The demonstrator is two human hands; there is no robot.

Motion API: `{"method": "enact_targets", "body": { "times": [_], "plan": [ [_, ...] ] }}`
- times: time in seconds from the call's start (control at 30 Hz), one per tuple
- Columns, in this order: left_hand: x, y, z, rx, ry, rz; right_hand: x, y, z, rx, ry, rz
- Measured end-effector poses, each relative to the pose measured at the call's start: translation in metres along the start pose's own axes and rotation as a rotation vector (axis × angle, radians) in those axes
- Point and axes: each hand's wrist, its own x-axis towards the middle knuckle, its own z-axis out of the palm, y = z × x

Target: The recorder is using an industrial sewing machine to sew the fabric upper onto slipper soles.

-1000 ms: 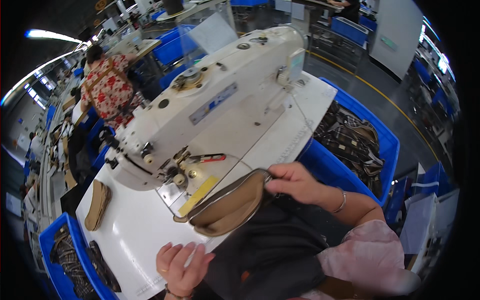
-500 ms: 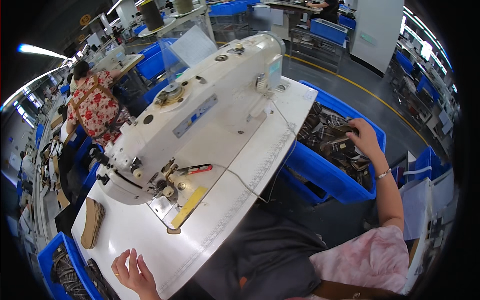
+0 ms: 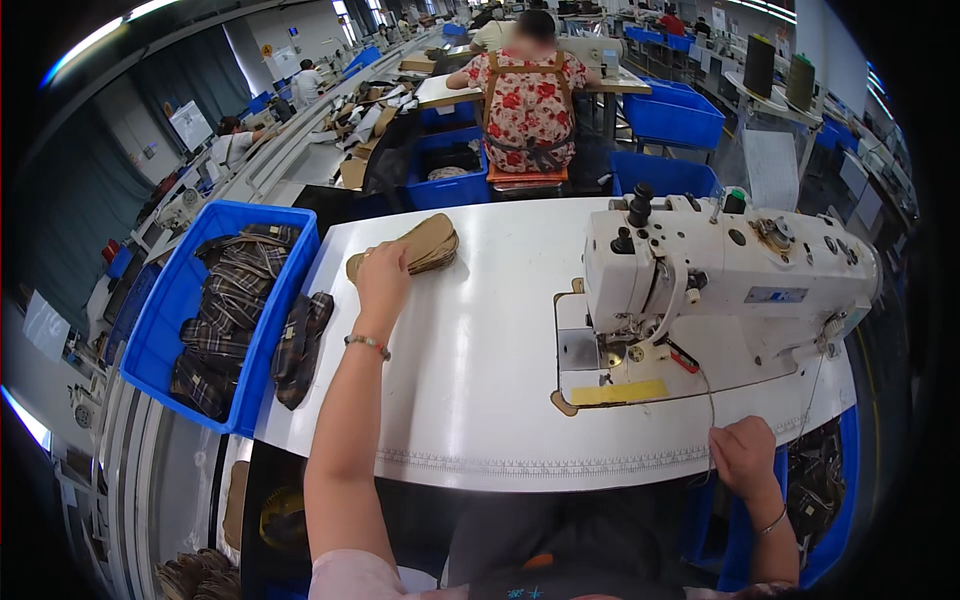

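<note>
My left hand (image 3: pixel 383 283) reaches across the white table to a stack of brown sole-shaped insoles (image 3: pixel 432 243). Its fingers are bent over the stack's left end and seem to grip an insole there; the fingertips are partly hidden. By the table's front edge at the right, my right hand (image 3: pixel 745 457) is closed, beside a hanging thread; what it holds, if anything, is hidden. A white sewing machine (image 3: pixel 720 270) stands on the right half of the table. Left of the insoles lie dark plaid fabric pieces (image 3: pixel 301 350).
A blue bin (image 3: pixel 137 372) of plaid pieces stands at the table's left. Another blue bin (image 3: pixel 848 475) with plaid pieces is below right. Red-handled thread snips (image 3: pixel 684 358) lie under the machine arm, near a yellow strip (image 3: pixel 620 391). A co-worker (image 3: pixel 530 105) sits beyond the table.
My view has swung left. My right hand has left the plaid pieces in the right bin and come to the table's front edge, now closed. My left hand has moved to the insole stack.
</note>
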Motion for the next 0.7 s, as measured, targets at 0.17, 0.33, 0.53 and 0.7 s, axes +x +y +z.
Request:
{"method": "enact_targets", "body": {
  "times": [0.17,0.33,0.53,0.7],
  "plan": [
    [0.011,-0.012,0.026,0.17,-0.178,-0.141,-0.002,-0.003,0.024,0.055,-0.016,-0.04],
    [0.013,-0.016,0.015,0.166,-0.278,-0.099,-0.002,-0.002,0.034,0.108,0.058,0.047],
    [-0.061,0.094,-0.023,-0.108,-0.573,0.26,0.008,-0.016,0.035,0.154,0.055,0.02],
    [-0.129,0.124,-0.046,-0.382,-0.6,0.342,0.081,-0.089,0.056,0.355,-0.148,-0.111]
  ]
}}
